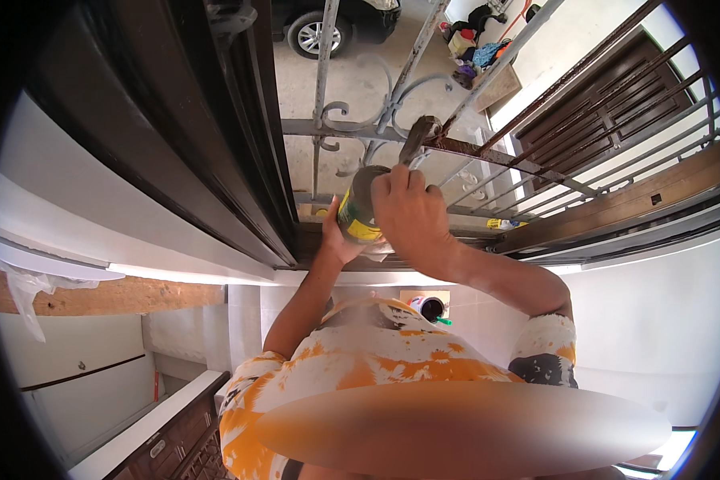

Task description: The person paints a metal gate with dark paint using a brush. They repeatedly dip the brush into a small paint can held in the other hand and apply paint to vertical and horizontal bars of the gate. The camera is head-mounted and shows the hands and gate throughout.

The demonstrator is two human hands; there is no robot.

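Observation:
My left hand (338, 241) is wrapped round the side of a tin can (360, 228) with a green and yellow label, held upright or slightly tilted at the window. Just right of it, my right hand (412, 212) grips a paintbrush (415, 144) from above, its fingers closed. The brush head reaches a crossbar of the metal window grille (504, 160); whether it touches the bar I cannot tell. Left of the brush the bars and scrolls look grey, while the crossbar to its right is rusty brown. What is inside the can is hidden by my hand and the angle.
Dark window frame (208, 120) rises on the left. A brown sliding track (640, 192) runs along the right. Below, an open can (431, 309) with a green handle stands near my body. Outside are a dark car (360, 24), a heap of belongings (480, 52) and a brown door (600, 104).

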